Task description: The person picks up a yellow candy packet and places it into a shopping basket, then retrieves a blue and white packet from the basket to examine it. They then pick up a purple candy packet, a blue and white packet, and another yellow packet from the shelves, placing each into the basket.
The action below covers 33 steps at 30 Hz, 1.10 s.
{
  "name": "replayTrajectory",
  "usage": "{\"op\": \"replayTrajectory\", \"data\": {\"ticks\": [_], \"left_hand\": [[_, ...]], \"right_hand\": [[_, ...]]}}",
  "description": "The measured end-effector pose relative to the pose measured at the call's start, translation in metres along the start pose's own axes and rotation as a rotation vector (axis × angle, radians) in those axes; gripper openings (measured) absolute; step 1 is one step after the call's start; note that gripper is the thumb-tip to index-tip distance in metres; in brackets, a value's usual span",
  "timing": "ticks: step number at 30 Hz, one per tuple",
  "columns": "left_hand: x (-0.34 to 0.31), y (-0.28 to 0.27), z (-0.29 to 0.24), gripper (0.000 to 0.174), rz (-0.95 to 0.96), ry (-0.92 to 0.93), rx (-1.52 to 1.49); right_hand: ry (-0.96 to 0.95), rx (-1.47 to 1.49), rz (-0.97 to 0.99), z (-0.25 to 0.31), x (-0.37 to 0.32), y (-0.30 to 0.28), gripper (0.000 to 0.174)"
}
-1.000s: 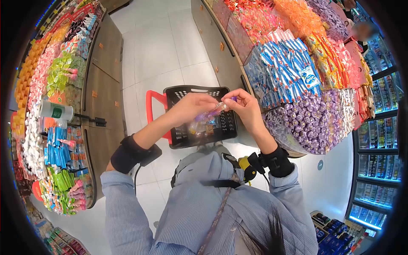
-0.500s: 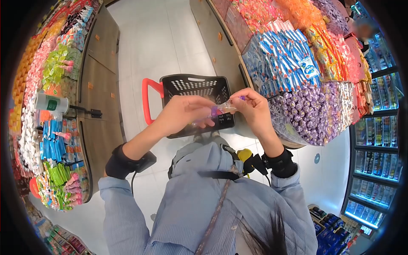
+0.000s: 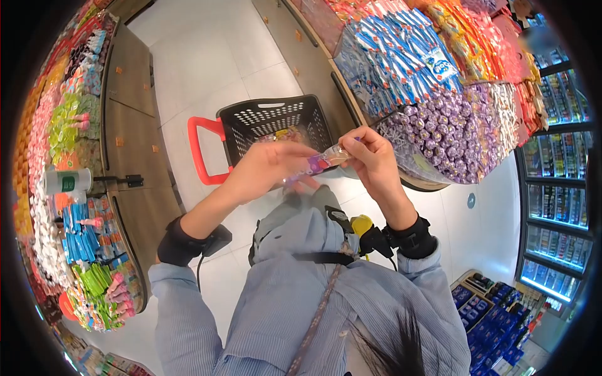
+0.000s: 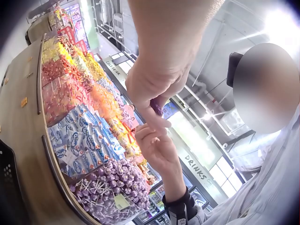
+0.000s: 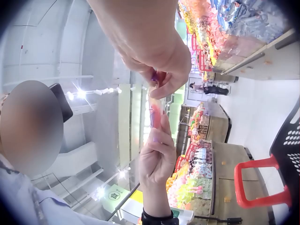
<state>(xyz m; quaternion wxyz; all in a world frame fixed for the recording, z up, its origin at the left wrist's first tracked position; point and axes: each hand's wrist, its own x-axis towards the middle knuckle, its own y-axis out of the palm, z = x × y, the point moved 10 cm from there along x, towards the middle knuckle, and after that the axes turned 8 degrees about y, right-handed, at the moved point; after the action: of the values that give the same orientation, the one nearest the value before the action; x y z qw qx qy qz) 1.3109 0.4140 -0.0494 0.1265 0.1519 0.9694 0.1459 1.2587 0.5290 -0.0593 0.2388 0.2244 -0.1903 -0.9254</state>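
Between the two hands is a small clear and purple wrapped packet (image 3: 318, 164), held up in front of the body. The left hand (image 3: 269, 169) pinches its purple end. At the clear end, the right hand (image 3: 371, 156) grips it between thumb and curled fingers. In the right wrist view the packet (image 5: 152, 115) stretches from the right hand (image 5: 161, 61) to the left hand (image 5: 157, 157). Only a purple bit (image 4: 157, 107) shows at the left hand (image 4: 159, 79) in the left wrist view, with the right hand (image 4: 159, 152) close below.
A black basket (image 3: 235, 125) with a red handle (image 3: 195, 153) stands beyond the hands, some colourful packets inside. Candy shelves line both sides, with purple lollipops (image 3: 439, 131) at the right. Farther right are lit shelves (image 3: 555, 207). Another person (image 5: 215, 89) is in the distant aisle.
The basket and shelves have shifted left and up in the head view. The packet has moved from level to a slight slant, still held by both hands. Colourful contents in the basket show again.
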Motion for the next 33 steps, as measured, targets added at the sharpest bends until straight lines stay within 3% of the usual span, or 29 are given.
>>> {"op": "replayTrajectory", "data": {"ticks": [10, 19, 23, 33], "left_hand": [[0.034, 0.091, 0.024, 0.034, 0.199, -0.038, 0.201], [0.071, 0.250, 0.052, 0.031, 0.197, 0.022, 0.070], [0.075, 0.308, 0.080, 0.034, 0.245, -0.020, 0.081], [0.084, 0.369, 0.101, 0.035, 0.306, -0.047, 0.054]], "right_hand": [[-0.142, -0.043, -0.131, 0.033, -0.059, -0.089, 0.012], [-0.158, -0.153, -0.164, 0.070, -0.172, -0.189, 0.027], [-0.211, -0.026, -0.177, 0.070, -0.210, -0.230, 0.022], [-0.176, 0.076, -0.161, 0.072, -0.250, -0.279, 0.019]]}}
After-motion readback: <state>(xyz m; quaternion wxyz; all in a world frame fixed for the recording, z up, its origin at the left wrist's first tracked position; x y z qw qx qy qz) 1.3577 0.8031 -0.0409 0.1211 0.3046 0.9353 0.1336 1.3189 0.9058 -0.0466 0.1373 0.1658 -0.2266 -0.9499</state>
